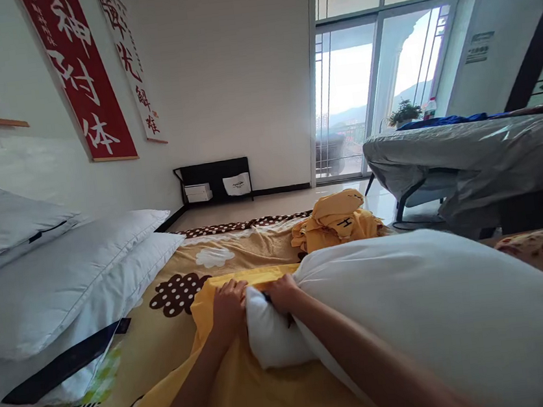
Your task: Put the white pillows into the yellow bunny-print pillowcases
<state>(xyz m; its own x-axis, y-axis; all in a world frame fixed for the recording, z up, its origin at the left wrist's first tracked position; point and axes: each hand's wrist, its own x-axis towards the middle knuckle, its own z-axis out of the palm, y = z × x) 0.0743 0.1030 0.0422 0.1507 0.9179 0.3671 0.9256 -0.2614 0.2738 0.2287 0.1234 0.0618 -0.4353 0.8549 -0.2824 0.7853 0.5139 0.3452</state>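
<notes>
A large white pillow (425,303) lies at the right, its near corner folded over on a yellow pillowcase (269,400) that is spread in front of me. My left hand (231,304) is closed on the far edge of the yellow cloth, just left of the pillow's corner. Close beside it, my right hand (284,293) is closed over the white pillow's end, its forearm crossing the pillow. The fingertips of the right hand are partly hidden. Beyond the hands sits a crumpled pile of yellow cloth (337,219) with black letters.
Several white pillows (64,273) are stacked at the left on a patterned brown bedspread (168,333). A plastic-covered table (441,145) with a chair under it stands at the right. A low black rack (216,170) is against the back wall, beside a glass door (352,96).
</notes>
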